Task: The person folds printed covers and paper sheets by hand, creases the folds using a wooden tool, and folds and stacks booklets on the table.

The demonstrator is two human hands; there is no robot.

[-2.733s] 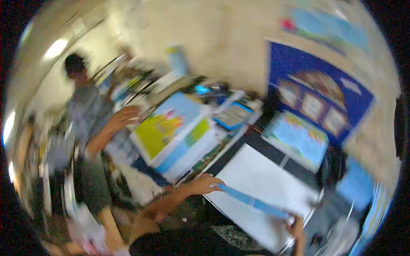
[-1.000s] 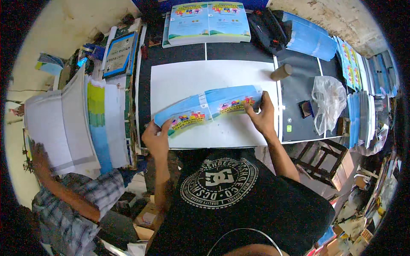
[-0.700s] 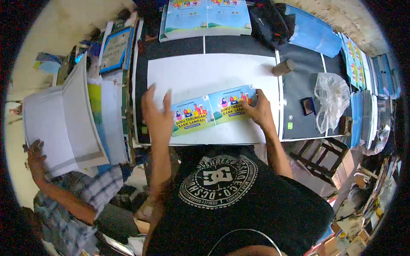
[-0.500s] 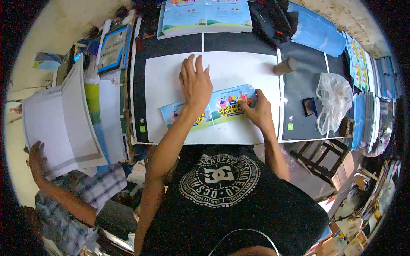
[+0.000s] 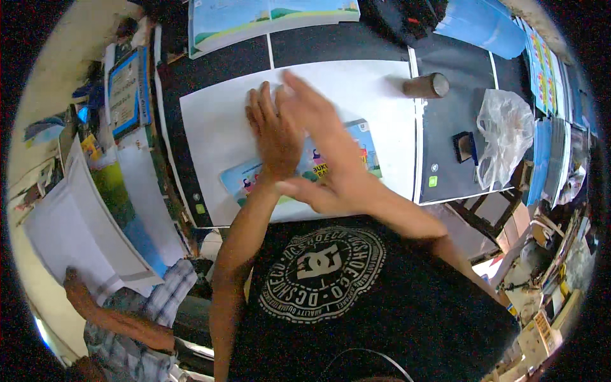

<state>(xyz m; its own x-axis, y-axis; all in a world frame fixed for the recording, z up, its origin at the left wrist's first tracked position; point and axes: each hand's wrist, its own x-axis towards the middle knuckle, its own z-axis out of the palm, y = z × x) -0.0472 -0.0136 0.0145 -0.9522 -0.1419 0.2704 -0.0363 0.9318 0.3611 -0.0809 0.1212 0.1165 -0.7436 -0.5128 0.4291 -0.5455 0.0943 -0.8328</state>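
Sheets (image 5: 240, 176) lie partly hidden behind left hand (image 5: 278, 140); right hand (image 5: 340, 159) is blurred.

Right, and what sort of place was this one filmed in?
Probably a small printing or bookbinding workshop: a colourful printed piece in the middle, a thick stack of printed sheets behind it, and large white sheets at the left.

By the front edge of the counter (image 5: 445, 143), the printed papers (image 5: 314, 165) look smooth. Under them, a smooth, dull white sheet (image 5: 219, 121) is spread. Toward the front right corner, thin, crinkly, shiny plastic is seen in a bag (image 5: 506, 137). The shirt (image 5: 394, 305) is made of dull cloth.
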